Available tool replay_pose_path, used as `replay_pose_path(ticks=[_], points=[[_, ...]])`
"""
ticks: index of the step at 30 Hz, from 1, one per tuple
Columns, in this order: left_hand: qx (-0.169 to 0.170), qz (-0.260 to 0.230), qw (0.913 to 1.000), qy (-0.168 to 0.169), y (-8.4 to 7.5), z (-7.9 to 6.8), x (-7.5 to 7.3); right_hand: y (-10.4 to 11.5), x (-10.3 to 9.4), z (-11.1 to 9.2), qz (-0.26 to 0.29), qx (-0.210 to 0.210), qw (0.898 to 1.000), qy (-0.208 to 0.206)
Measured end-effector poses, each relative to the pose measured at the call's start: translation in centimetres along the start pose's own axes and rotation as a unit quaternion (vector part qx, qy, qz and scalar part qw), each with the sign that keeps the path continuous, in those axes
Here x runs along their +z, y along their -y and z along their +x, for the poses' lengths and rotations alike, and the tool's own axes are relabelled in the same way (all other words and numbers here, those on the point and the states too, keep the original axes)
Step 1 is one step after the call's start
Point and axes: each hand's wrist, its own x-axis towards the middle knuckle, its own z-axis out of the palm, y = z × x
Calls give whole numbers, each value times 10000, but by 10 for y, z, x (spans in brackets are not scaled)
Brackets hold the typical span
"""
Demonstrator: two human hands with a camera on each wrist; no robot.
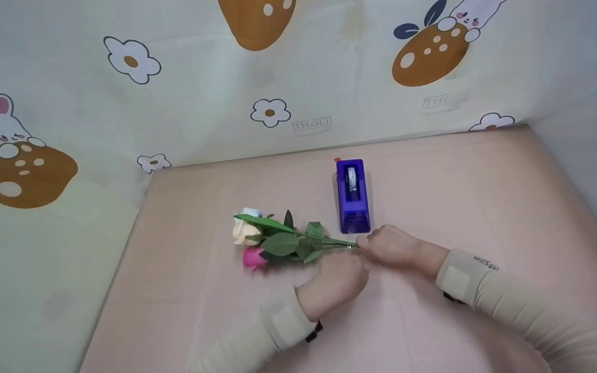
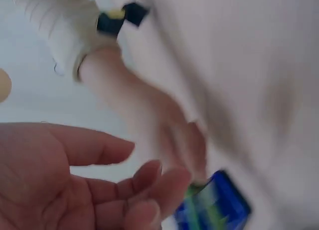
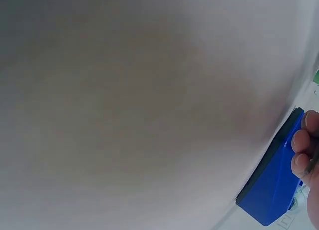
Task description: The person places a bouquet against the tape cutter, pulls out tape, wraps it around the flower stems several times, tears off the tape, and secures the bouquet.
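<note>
A small bunch of roses lies on the table in the head view: a cream rose (image 1: pixel 245 233), a pink rose (image 1: pixel 253 257) and a pale bluish-white one (image 1: pixel 251 212), with green leaves (image 1: pixel 281 243). My right hand (image 1: pixel 394 247) grips the ends of the green stems (image 1: pixel 337 241); its fingers curl around a dark stem in the right wrist view. Just in front of the stems is my left hand (image 1: pixel 336 282). The left wrist view shows that hand (image 2: pixel 94 190) loosely bent, a gap between thumb and fingers, holding nothing visible. A shiny spot shows on the stems.
A blue tape dispenser (image 1: pixel 354 220) with a roll of tape (image 1: pixel 351 178) stands just beyond the stems, close to the right hand. The pink-covered table (image 1: pixel 184 223) meets a patterned wall cover (image 1: pixel 200 103) at the back and left.
</note>
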Motion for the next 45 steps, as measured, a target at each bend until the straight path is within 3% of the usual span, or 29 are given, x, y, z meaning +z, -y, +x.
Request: replay_pose_path(ticks=[1, 2, 3, 5, 8, 12, 15, 17, 21, 26, 28, 31, 33, 36, 45], points=[[20, -588, 9977, 341, 5, 1, 7, 1, -1, 1, 13, 68, 10000, 24], [-58, -1319, 9894, 612, 10, 3, 14, 1, -2, 2, 13, 122, 9999, 27], [-188, -2068, 9748, 816, 17, 6, 22, 1, -3, 2, 30, 171, 9998, 16], [-289, -3296, 9390, 938, 29, 10, 38, 2, -4, 3, 24, 224, 9997, -25], [-361, -4673, 8814, 586, 42, 13, 60, 4, -5, 5, 22, 224, 9997, -126], [-328, -5830, 8111, -347, 49, 17, 74, 4, -6, 7, 56, 204, 9991, -360], [-408, -6439, 7605, -734, 50, 20, 77, 5, -6, 8, 130, 229, 9983, -523], [-597, -6768, 7301, -738, 50, 21, 78, 5, -6, 8, 177, 249, 9977, -602], [-912, -7183, 6871, -597, 53, 24, 81, 6, -5, 8, 194, 273, 9967, -733], [-894, -7513, 6523, -467, 53, 16, 64, 8, -3, 9, 363, 326, 9947, -909], [-928, -7676, 6330, -392, 52, 13, 56, 8, -4, 9, 490, 379, 9942, -878], [-977, -7854, 6101, -361, 51, 13, 58, 9, -5, 9, 676, 481, 9940, -717], [-1024, -7875, 6063, -429, 50, 14, 59, 9, -5, 9, 763, 560, 9936, -624], [-1090, -7828, 6100, -567, 49, 15, 59, 10, -6, 9, 897, 687, 9922, -524], [-1089, -7578, 6353, -1011, 49, 17, 60, 13, -8, 8, 1231, 863, 9881, -317]])
